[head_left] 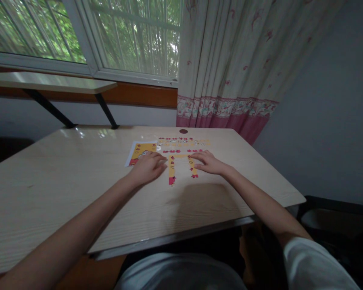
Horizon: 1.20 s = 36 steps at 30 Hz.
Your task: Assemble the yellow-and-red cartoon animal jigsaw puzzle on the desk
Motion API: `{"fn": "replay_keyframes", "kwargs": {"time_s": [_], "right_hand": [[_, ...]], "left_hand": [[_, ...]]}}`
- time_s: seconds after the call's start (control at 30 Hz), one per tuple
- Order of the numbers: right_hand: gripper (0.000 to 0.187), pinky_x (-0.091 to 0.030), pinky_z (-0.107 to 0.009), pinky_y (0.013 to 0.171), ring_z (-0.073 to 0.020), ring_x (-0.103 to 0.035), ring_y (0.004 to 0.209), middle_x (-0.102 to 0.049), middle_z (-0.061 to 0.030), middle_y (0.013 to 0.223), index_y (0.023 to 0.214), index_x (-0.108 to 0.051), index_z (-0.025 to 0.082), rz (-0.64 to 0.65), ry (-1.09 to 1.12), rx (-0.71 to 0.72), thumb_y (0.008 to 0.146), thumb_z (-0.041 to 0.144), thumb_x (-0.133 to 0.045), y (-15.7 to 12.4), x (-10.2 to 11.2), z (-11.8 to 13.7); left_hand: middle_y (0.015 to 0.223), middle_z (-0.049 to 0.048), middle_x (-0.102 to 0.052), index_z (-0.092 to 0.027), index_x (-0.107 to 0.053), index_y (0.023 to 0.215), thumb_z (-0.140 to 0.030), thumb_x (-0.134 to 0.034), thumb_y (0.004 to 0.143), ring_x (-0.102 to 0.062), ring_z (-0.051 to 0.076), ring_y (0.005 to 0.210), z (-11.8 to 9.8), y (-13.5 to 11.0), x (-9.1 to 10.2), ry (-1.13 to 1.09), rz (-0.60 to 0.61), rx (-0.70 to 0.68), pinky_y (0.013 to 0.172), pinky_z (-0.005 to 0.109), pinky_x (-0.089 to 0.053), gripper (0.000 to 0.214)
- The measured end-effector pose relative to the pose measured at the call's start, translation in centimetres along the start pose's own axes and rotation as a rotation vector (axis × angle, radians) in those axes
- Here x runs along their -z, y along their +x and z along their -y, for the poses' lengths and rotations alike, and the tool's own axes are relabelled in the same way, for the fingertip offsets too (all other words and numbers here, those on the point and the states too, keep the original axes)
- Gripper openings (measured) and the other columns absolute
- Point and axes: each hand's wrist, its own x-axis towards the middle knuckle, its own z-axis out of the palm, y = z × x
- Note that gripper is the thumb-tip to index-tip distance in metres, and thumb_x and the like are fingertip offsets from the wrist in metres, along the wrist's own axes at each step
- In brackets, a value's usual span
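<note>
The partly joined puzzle (172, 171) lay flat on the far half of the pale wooden table (78, 193), between the two hands. It formed three sides of a frame, open toward the near side: a left strip, a thin far strip and a right strip, with bare tabletop inside. Its ground was a warm yellow, with small dark red figures and dark-outlined ovals down both side strips. The near end of the left strip turned solid red, with a knobbed edge; the right strip also ended in a red, knobbed piece. The finer print was too small to make out.

The left hand (149, 167) rested just left of the left strip, fingers loosely bent and a modest gap between them and the thumb. The right hand (210, 163) lay at the right strip, its forefinger reaching the far right corner and its thumb spread apart, nearer along the strip. Whether either hand pressed on the pieces could not be told.

Beyond the frame, loose pieces (184, 141) lay in rows running left to right, some red, others yellow and whitish. Left of these lay a white-edged picture sheet (136, 151), yellow with red at its near left corner, partly hidden by the left hand.
</note>
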Motion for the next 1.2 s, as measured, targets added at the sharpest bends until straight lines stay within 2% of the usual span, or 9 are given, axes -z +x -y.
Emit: {"fn": "replay_keyframes", "kwargs": {"time_s": [0.17,0.3,0.4,0.63,0.77,0.87,1.0,1.1,1.2], "right_hand": [[0.041,-0.032,-0.042,0.097,-0.0238,-0.046,0.117,-0.056,-0.0107,0.125,0.124,-0.054,0.021,-0.082,-0.018,0.001,0.089,0.043,-0.049,0.0,0.1,-0.7],[0.038,-0.035,-0.042,0.094,-0.0237,-0.049,0.110,-0.059,-0.0105,0.120,0.120,-0.057,0.021,-0.119,-0.019,-0.011,0.088,0.040,-0.051,-0.1,0.1,-0.8],[0.035,-0.035,-0.042,0.093,-0.0232,-0.049,0.107,-0.060,-0.0096,0.116,0.117,-0.059,0.021,-0.150,-0.007,-0.011,0.088,0.038,-0.053,-0.2,0.3,-0.9],[0.026,-0.037,-0.039,0.090,-0.0213,-0.054,0.099,-0.065,-0.0082,0.105,0.107,-0.064,0.019,-0.319,0.036,-0.035,0.085,0.031,-0.057,-0.2,0.8,-1.1],[0.022,-0.038,-0.037,0.088,-0.0206,-0.055,0.097,-0.067,-0.0072,0.101,0.103,-0.065,0.019,-0.355,0.036,-0.042,0.084,0.028,-0.057,-0.1,0.9,-0.3],[0.019,-0.039,-0.036,0.085,-0.0195,-0.057,0.092,-0.068,-0.0067,0.097,0.098,-0.067,0.019,-0.348,0.026,-0.029,0.086,0.028,-0.055,-0.1,0.7,1.1],[0.019,-0.040,-0.033,0.081,-0.0182,-0.059,0.086,-0.070,-0.0058,0.091,0.094,-0.068,0.019,-0.348,0.028,0.002,0.087,0.029,-0.053,0.1,0.0,3.6],[0.021,-0.039,-0.033,0.081,-0.0179,-0.059,0.086,-0.069,-0.0059,0.090,0.096,-0.068,0.020,-0.396,0.018,0.039,0.089,0.031,-0.052,0.3,-0.7,5.4],[0.023,-0.039,-0.033,0.079,-0.0181,-0.058,0.083,-0.069,-0.0064,0.086,0.095,-0.068,0.021,-0.438,-0.009,0.081,0.089,0.035,-0.051,0.4,-0.9,6.6]], "left_hand": [[0.094,0.0132,-0.067,-0.015,-0.071,0.094,-0.031,-0.043,0.081,-0.057,0.028,0.091,2.6,3.0,-0.1,0.092,-0.007,0.107,0.085,0.042,-0.043,0.034],[0.093,0.0146,-0.067,-0.016,-0.072,0.093,-0.034,-0.043,0.082,-0.056,0.030,0.089,3.3,4.9,-0.9,0.104,0.007,0.184,0.082,0.042,-0.043,0.036],[0.095,0.0159,-0.065,-0.016,-0.072,0.095,-0.037,-0.045,0.082,-0.055,0.031,0.092,3.4,5.6,-1.5,0.107,0.022,0.198,0.082,0.043,-0.042,0.037],[0.087,0.0121,-0.068,-0.020,-0.073,0.082,-0.035,-0.054,0.077,-0.054,0.030,0.093,4.4,6.4,-1.6,0.137,0.087,0.235,0.080,0.039,-0.042,0.025],[0.077,0.0084,-0.069,-0.018,-0.070,0.073,-0.030,-0.057,0.073,-0.058,0.024,0.079,4.6,6.5,-1.1,0.015,0.145,0.233,0.077,0.034,-0.042,0.018],[0.069,0.0044,-0.067,-0.017,-0.066,0.068,-0.028,-0.058,0.070,-0.059,0.018,0.065,3.9,5.8,-0.7,-0.201,0.112,0.281,0.065,0.028,-0.041,0.014],[0.063,0.0011,-0.065,-0.017,-0.065,0.076,-0.031,-0.059,0.071,-0.056,0.014,0.055,1.8,4.2,-0.1,-0.536,0.022,0.359,0.053,0.025,-0.040,0.017],[0.070,0.0029,-0.069,-0.016,-0.065,0.074,-0.029,-0.062,0.068,-0.061,0.014,0.062,-0.6,3.1,0.4,-0.790,0.036,0.272,0.057,0.025,-0.045,0.014],[0.070,0.0037,-0.069,-0.014,-0.064,0.072,-0.027,-0.064,0.066,-0.062,0.015,0.064,-2.6,2.4,0.9,-0.900,0.075,0.220,0.061,0.026,-0.048,0.014]]}}
